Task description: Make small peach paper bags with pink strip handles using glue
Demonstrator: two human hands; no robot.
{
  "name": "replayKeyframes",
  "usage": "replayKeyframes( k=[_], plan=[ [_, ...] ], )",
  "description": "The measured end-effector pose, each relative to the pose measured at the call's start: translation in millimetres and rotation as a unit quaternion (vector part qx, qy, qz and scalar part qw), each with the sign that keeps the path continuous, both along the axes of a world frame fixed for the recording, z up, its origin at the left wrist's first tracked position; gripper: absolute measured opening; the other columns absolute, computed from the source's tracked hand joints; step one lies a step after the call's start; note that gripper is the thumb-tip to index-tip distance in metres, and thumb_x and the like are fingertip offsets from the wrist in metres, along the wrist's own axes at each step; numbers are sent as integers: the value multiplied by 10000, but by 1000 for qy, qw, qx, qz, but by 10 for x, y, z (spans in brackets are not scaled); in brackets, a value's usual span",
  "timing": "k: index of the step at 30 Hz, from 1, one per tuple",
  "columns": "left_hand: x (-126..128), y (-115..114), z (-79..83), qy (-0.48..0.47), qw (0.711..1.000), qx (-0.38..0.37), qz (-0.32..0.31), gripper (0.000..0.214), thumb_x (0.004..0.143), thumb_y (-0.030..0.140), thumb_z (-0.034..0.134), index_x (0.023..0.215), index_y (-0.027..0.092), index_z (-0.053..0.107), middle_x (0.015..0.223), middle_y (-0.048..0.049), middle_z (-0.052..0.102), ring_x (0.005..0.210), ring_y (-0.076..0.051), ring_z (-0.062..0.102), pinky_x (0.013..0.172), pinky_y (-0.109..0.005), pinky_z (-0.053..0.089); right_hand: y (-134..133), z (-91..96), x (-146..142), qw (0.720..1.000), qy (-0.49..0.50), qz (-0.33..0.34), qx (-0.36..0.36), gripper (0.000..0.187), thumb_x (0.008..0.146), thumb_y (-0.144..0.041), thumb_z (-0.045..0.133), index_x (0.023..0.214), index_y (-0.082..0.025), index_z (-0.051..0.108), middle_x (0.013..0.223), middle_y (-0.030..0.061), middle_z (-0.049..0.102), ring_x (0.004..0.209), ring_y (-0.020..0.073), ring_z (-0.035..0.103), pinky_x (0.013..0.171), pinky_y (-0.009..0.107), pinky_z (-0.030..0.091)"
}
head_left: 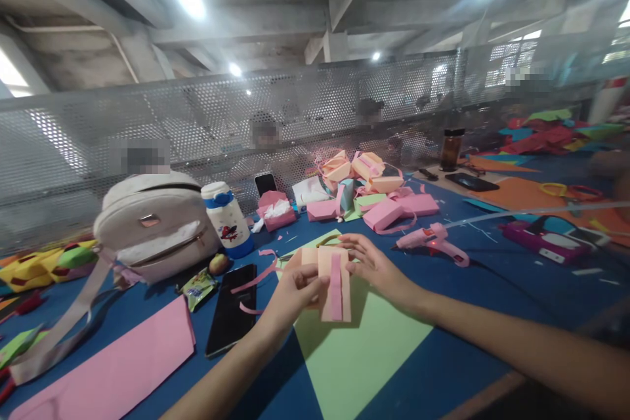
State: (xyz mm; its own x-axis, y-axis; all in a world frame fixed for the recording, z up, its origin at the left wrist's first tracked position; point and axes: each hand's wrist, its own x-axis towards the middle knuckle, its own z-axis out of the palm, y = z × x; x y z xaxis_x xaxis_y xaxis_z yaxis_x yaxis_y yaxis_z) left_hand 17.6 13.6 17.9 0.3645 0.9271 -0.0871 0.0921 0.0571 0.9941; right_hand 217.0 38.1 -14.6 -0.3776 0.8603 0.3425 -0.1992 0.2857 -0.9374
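Note:
My left hand pinches a folded peach paper piece by its left side, with the thumb on its front. A pink paper strip runs down the middle of that face. On the other side, my right hand holds the upper right edge between curled fingers; some fingertips are hidden behind the paper. Below both hands lies a light green sheet on the blue table. Curled pink strips lie to the left of my left hand.
A pink glue gun rests to the right. Folded paper boxes are heaped behind my hands. At left are a black phone, a pink sheet, a white bottle and a pale backpack. A perforated metal screen stands behind.

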Motion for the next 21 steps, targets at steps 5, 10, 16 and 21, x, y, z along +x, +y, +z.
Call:
replayKeyframes(
  k=[5,10,16,21],
  plan=[
    [12,2,7,-17,1000,-13,-6,544,594,474,880,1002,130,773,776,-78,741,658,-165,651,627,-238,492,-1,3,4,1000,-4,-3,3,555,821,-529,709,1236,-265,453,1282,99,530,1243,236,521,1069,424,412],
    [19,-11,-1,-27,1000,-16,-1,537,561,378,913,1019,134,771,811,-98,770,705,-197,697,636,-233,506,-5,-11,-4,1000,-3,-11,15,553,819,-505,719,1240,-261,457,1281,102,535,1212,228,543,1071,421,415],
    [-39,6,-53,0,999,-6,46,463,663,441,844,997,130,772,825,-86,765,684,-175,694,644,-236,526,-42,-20,-14,998,3,-13,66,513,865,-391,705,1291,-296,434,1356,88,492,1262,217,511,1044,394,454],
    [-48,9,-47,-27,996,-1,81,395,654,433,854,896,130,779,685,-37,716,575,-122,632,543,-181,467,-99,14,40,974,-83,-69,201,403,942,-302,609,1325,-314,483,1398,83,415,1294,220,476,1008,369,499]
  ],
)
